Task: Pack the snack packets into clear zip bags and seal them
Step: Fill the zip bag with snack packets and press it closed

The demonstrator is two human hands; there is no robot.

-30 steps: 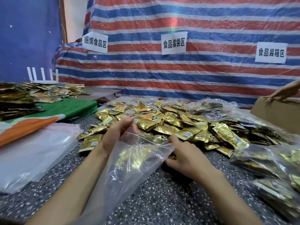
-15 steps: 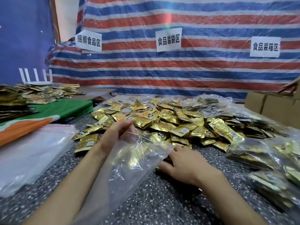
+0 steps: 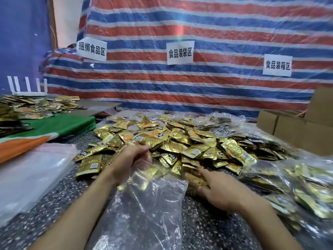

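A loose heap of shiny gold foil snack packets (image 3: 171, 141) sprawls at twelve o'clock. Just nearer, at six o'clock, one clear zip bag (image 3: 149, 204) lies crumpled, its mouth lifted toward the heap. Flat empty zip bags (image 3: 36, 170) are stacked at nine o'clock, and filled bags (image 3: 288, 179) slump at three o'clock.

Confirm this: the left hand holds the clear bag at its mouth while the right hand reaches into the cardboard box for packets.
Wrong on one point: the head view shows the right hand reaching into the pile of gold packets, not the cardboard box at far right. The left hand does hold the clear bag at its mouth.
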